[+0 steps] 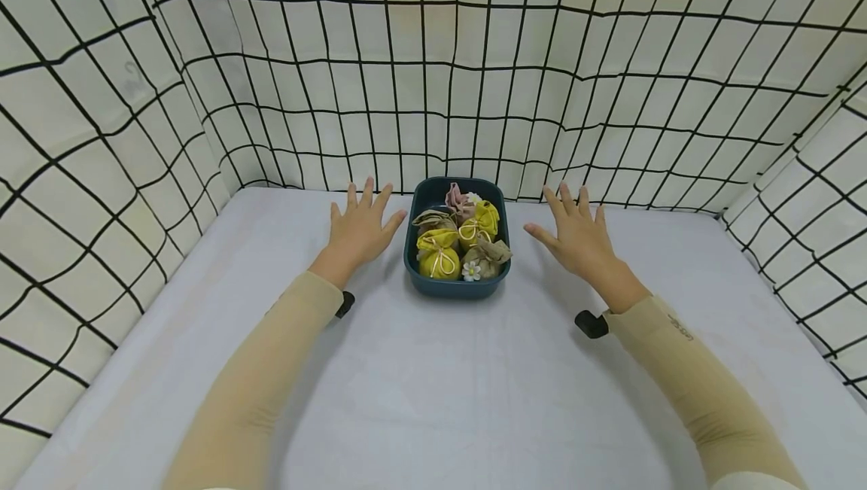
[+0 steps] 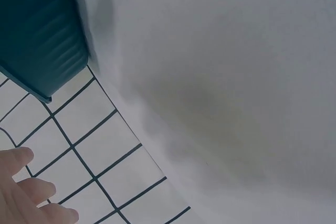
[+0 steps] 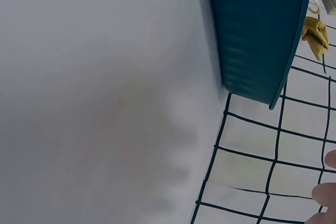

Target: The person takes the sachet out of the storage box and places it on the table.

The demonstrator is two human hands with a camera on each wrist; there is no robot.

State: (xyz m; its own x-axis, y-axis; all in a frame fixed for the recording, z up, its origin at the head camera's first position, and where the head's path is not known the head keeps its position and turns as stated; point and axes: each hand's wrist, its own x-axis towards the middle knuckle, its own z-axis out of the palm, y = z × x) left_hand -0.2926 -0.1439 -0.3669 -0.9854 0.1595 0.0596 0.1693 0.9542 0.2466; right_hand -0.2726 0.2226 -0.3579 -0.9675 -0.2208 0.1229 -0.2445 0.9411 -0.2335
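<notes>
A dark teal plastic basin (image 1: 457, 289) stands at the back of the white surface, between the two hands. Small drawstring pouches fill it: a yellow pouch (image 1: 439, 255) at front left, another yellow pouch (image 1: 479, 223) behind it, a grey-beige pouch (image 1: 489, 257) with a white flower, and a pink pouch (image 1: 459, 202) at the back. My left hand (image 1: 360, 225) is spread with straight fingers just left of the basin. To its right, a little farther off, my right hand (image 1: 576, 232) is spread the same way. Both hold nothing. The wrist views show the basin's side wall (image 2: 42, 30) near the fingertips.
White walls with a black grid (image 1: 433, 83) enclose the back and both sides. A white cloth (image 1: 440, 392) covers the surface. Small black devices sit under the left wrist (image 1: 345, 304) and the right wrist (image 1: 591, 324).
</notes>
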